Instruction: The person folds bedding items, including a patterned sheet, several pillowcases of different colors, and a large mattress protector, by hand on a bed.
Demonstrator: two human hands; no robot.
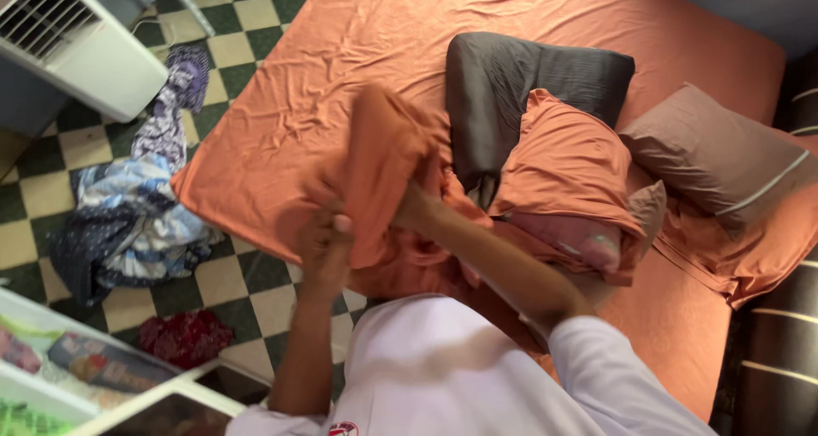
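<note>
Both my hands grip a bunched orange cloth (383, 159), lifted over the near edge of a bed covered by an orange sheet (281, 95). My left hand (325, 231) clutches the lower fold of the cloth. My right hand (415, 207) holds it from the right side, partly hidden by the fabric. Right behind the cloth lies a dark grey pillow (511, 86), and beside it a pillow half inside an orange case (567, 167).
A brown pillow (716, 150) lies at the bed's right side. On the green-and-cream checked floor (247, 287) sit a heap of blue patterned clothes (128, 223) and a small red cloth (183, 335). A white fan unit (77, 40) stands at the top left, a white shelf (51, 376) at the bottom left.
</note>
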